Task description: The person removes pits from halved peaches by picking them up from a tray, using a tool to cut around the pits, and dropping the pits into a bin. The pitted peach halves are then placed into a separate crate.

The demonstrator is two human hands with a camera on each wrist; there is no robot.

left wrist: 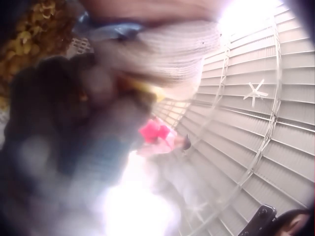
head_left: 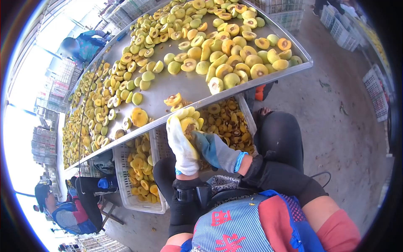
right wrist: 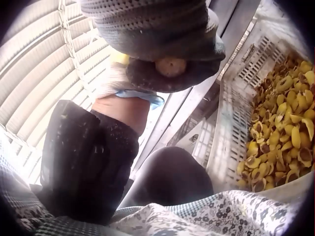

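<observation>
Yellow, brown-centred fruit [head_left: 190, 127], gripped mid-frame by the white-gloved left hand [head_left: 183, 145], could slip if the grey-blue-gloved right hand [head_left: 215, 152], whose hold I can't tell, pushes unevenly.

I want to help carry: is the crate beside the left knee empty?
No: yellow fruit pieces are heaped in the crate, though the table hides part.

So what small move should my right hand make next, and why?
Probably work the right hand at the brownish fruit piece: the left hand grips it, and the right, curled round a round-ended tan object, already meets it.
</observation>
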